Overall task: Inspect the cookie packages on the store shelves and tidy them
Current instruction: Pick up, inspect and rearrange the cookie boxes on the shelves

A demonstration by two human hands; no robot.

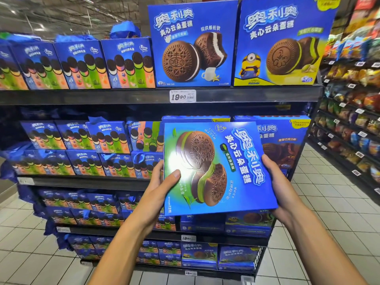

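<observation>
Head view shows a green cookie box (218, 167) turned sideways, gripped by the left hand (164, 182) and right hand (275, 177) in front of the shelf (123, 96), so inspection seems underway and reshelving remains.

Single head view; faces forward, slightly down at shelves (144, 95); close range; wide-angle.

cookie box (216, 167) in front of the shelves (144, 96), left hand (162, 182) at its left edge, right hand (275, 182) at its right
</observation>
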